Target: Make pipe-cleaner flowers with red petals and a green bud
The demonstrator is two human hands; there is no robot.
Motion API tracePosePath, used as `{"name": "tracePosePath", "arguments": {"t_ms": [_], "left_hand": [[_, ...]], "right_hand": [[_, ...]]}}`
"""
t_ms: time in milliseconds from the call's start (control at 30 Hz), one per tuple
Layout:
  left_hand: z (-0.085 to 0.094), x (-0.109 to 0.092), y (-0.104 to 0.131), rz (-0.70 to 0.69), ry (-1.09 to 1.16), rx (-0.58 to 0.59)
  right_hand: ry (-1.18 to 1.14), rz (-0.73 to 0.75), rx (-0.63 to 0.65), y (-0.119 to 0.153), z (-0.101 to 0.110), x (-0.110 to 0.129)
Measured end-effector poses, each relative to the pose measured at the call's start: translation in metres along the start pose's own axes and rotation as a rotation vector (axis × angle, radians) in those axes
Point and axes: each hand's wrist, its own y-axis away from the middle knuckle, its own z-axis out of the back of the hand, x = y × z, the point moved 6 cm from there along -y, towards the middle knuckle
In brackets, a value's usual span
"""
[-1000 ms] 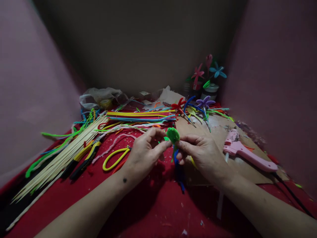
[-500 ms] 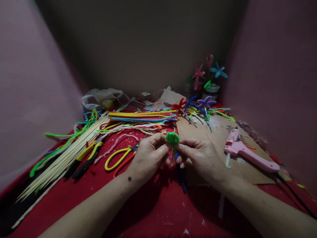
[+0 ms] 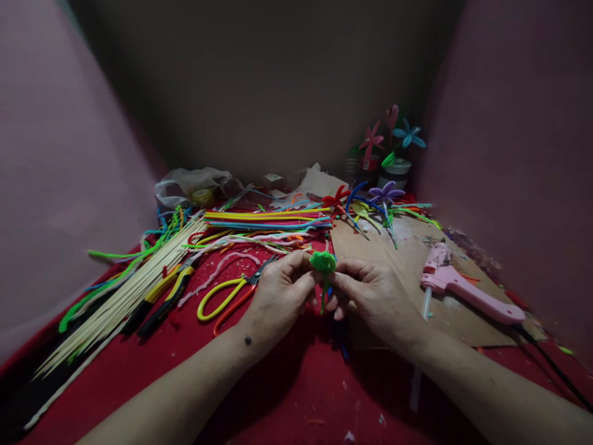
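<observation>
Between my two hands is a small green pipe-cleaner piece [image 3: 323,262], rounded at the top with a short tail hanging down. The thumb and fingertips of my left hand [image 3: 285,285] pinch its left side. My right hand [image 3: 365,283] pinches it from the right, close to the tail. Just left of my left hand lie scissors [image 3: 222,300] with one yellow and one red-orange handle, blades partly behind the hand. A dark blue pipe cleaner [image 3: 343,349] lies below my right hand.
Pliers [image 3: 164,300] and a sheaf of wooden sticks [image 3: 125,290] lie at left. Bundled pipe cleaners [image 3: 266,217] stretch across the back. A pink glue gun [image 3: 467,287] rests on cardboard [image 3: 398,266] at right, behind it finished flowers [image 3: 386,193] and a jar [image 3: 395,173].
Both hands stay almost in place, still pinching the green piece, which sits slightly lower. The whole view has shifted very slightly.
</observation>
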Motion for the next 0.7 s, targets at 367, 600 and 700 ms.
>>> {"name": "tracePosePath", "arguments": {"t_ms": [367, 600, 700], "left_hand": [[-0.0025, 0.0086, -0.0009, 0.104, 0.204, 0.108], [0.0019, 0.0022, -0.0006, 0.066, 0.058, 0.028], [0.0044, 0.0026, -0.0019, 0.068, 0.047, -0.008]], "right_hand": [[-0.2, -0.021, -0.001, -0.0024, -0.0002, 0.001], [-0.211, -0.038, 0.012, -0.0031, -0.0004, -0.0027], [-0.2, -0.023, 0.023, -0.0034, 0.0001, -0.0029]]}}
